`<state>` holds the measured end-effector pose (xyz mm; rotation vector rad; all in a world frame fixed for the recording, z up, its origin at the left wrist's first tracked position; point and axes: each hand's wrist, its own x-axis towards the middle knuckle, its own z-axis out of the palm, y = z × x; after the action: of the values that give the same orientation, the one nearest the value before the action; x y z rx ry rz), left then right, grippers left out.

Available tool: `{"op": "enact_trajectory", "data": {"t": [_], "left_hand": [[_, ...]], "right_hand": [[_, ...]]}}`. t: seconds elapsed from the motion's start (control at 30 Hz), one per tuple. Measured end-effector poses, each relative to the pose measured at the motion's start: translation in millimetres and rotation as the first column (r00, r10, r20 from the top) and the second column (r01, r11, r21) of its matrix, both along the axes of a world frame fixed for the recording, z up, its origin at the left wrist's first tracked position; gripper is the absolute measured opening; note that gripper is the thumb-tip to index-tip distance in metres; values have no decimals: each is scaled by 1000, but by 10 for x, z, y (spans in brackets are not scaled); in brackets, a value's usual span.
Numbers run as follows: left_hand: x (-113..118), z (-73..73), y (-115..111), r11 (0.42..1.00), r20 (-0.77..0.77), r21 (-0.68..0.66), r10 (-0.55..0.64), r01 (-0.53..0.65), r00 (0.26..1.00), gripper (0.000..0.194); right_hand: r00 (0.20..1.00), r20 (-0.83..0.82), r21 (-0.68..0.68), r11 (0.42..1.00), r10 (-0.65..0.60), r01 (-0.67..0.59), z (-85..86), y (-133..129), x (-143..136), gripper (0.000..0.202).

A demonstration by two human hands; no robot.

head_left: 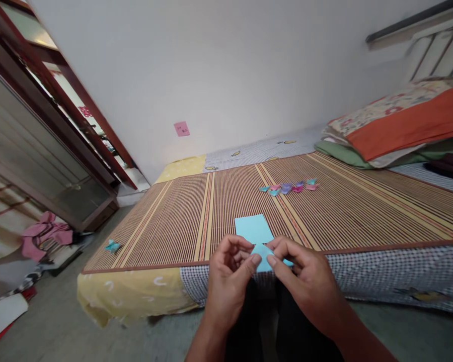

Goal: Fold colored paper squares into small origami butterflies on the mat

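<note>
Between my two hands is a light blue folded paper (pixel 263 255), its top coming to a point. My left hand (pixel 232 271) pinches its left side, thumb in front and fingers behind. On the other side my right hand (pixel 300 269) is closed on it with thumb and fingers; a small blue corner shows beyond the right thumb. Just past my hands a flat light blue paper sheet (pixel 253 229) lies on the striped mat (pixel 181 226). Farther back on the mat sit several small folded paper pieces (pixel 287 188) in blue, pink and purple.
One teal folded paper piece (pixel 112 246) lies near the mat's left front corner. Folded bedding (pixel 407 123) is piled at the far right of the bed. A pink note (pixel 181 128) is stuck to the wall. Pink cloth (pixel 47 234) lies on the left beside the cabinet (pixel 45 136).
</note>
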<state>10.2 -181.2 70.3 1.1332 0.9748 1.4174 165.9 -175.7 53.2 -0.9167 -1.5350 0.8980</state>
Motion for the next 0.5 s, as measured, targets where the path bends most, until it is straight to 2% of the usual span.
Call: {"op": "enact_trajectory", "data": {"t": [0.23, 0.5], "left_hand": [[9, 6, -7, 999, -43, 13, 31, -30, 999, 18], [-11, -6, 15, 1000, 5, -13, 2, -2, 1000, 25]], "right_hand": [[1000, -3, 3, 1000, 5, -5, 9, -7, -15, 23], [999, -18, 56, 998, 32, -31, 3, -8, -27, 23]]}}
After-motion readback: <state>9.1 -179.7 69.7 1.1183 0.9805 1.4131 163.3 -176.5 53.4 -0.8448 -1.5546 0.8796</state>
